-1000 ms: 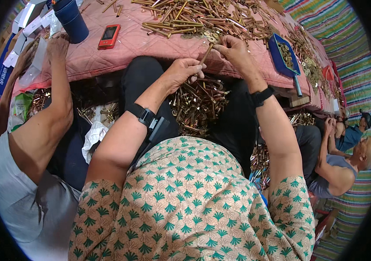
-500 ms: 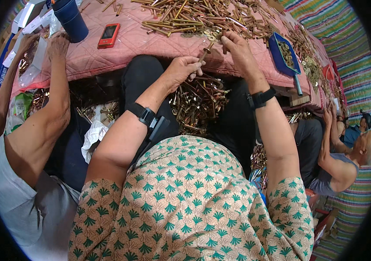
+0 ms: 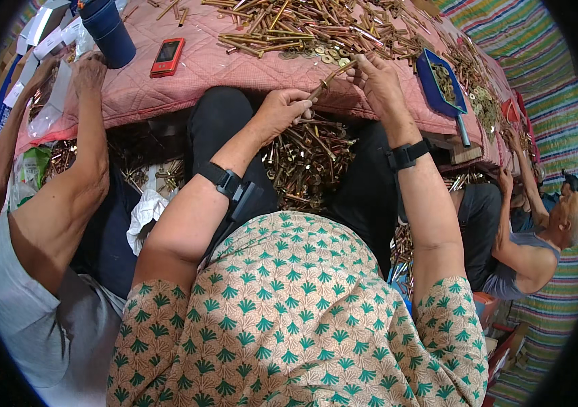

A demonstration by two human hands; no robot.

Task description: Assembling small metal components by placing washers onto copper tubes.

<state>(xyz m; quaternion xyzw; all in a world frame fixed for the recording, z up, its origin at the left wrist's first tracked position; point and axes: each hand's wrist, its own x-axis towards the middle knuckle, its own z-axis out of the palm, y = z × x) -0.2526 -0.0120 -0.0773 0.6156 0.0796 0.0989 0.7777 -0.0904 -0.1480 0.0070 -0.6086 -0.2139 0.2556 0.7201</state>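
Observation:
Between my two hands, just over the table's near edge, a slim brass-coloured bolt (image 3: 318, 90) slants up to the right with a washer (image 3: 325, 84) around it. My left hand (image 3: 281, 112) is closed, pinching the bolt's lower end between thumb and fingers. My right hand (image 3: 378, 81) is closed on a brass-coloured metal tube (image 3: 344, 69), which lines up with the bolt's upper end. Whether the tube is over the bolt is too small to tell. Loose washers (image 3: 330, 54) lie on the table beyond my hands.
Heaped bolts and tubes (image 3: 282, 27) cover the far side of the pink quilted table cover (image 3: 187, 91). A blue dustpan (image 3: 453, 107) holds washers at right. An orange-red phone (image 3: 167, 57) and a dark blue cup (image 3: 111, 37) stand left. More bolts (image 3: 306, 163) fill the space between my knees. Co-workers sit either side.
The tube in my right hand has turned from upright to slanted and met the upper end of the bolt. At right, a co-worker's arm has reached out towards the table.

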